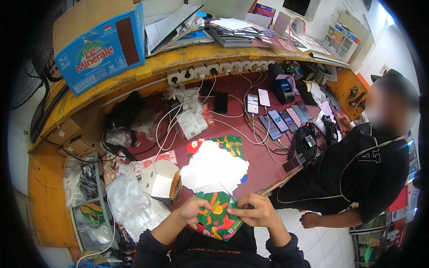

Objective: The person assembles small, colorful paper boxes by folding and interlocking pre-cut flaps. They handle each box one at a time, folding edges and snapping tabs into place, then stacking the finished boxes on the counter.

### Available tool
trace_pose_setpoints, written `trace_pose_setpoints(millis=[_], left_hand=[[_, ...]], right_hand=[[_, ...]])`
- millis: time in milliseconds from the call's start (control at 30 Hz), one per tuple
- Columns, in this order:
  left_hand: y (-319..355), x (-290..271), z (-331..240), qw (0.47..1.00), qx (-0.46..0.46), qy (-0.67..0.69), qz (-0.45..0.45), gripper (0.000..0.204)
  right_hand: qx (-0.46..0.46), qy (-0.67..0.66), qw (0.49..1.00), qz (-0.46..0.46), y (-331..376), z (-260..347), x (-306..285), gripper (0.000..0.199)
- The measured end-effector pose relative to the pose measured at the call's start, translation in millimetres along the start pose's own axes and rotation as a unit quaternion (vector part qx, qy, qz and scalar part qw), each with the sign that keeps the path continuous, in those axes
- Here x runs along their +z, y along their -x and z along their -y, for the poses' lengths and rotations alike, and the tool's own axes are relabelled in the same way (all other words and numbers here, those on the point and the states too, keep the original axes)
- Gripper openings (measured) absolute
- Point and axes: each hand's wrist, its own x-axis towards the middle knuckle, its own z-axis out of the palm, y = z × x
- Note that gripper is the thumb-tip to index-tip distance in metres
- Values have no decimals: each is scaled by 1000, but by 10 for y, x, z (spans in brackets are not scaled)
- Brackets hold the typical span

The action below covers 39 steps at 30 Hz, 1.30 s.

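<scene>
At the table's near edge I hold a printed cardboard box blank (216, 216), green and red with a bright flower pattern. My left hand (195, 211) grips its left edge, thumb on top. My right hand (258, 211) pinches its upper right part between thumb and fingers. Just beyond lie flat box blanks (214, 164), white side up, on top of more with the same coloured print. Left of them stands a nested stack of folded open boxes (160, 179), white inside.
Clear plastic bags (129, 198) and a grey divided bin (94, 230) lie left. Several phones (280, 121) with white cables (237, 127) cover the right of the red tabletop (196, 127). A blue carton (99, 51) sits on the shelf. A person (357, 165) in black is at right.
</scene>
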Motion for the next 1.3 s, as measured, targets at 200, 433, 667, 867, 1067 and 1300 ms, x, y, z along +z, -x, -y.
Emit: trace_pose_setpoints(millis=[200, 433, 667, 867, 1067, 1300], left_hand=[[-19, -66, 104, 998, -22, 36, 50, 42], [17, -58, 101, 995, 74, 73, -8, 45], [-46, 204, 98, 993, 87, 75, 18, 45], [-128, 100, 225, 968, 129, 194, 90, 51], [-205, -87, 532, 967, 145, 145, 148, 46], [11, -198, 424, 956, 60, -121, 261, 69]], right_hand=[[-21, -68, 994, -85, 87, -137, 122, 31], [33, 64, 990, -118, 178, 3, 404, 36], [130, 56, 990, -26, 152, -33, 105, 36], [309, -343, 858, -226, 327, 86, 541, 36], [344, -260, 885, -176, 362, 136, 739, 70], [236, -221, 943, -72, 260, -64, 347, 44]])
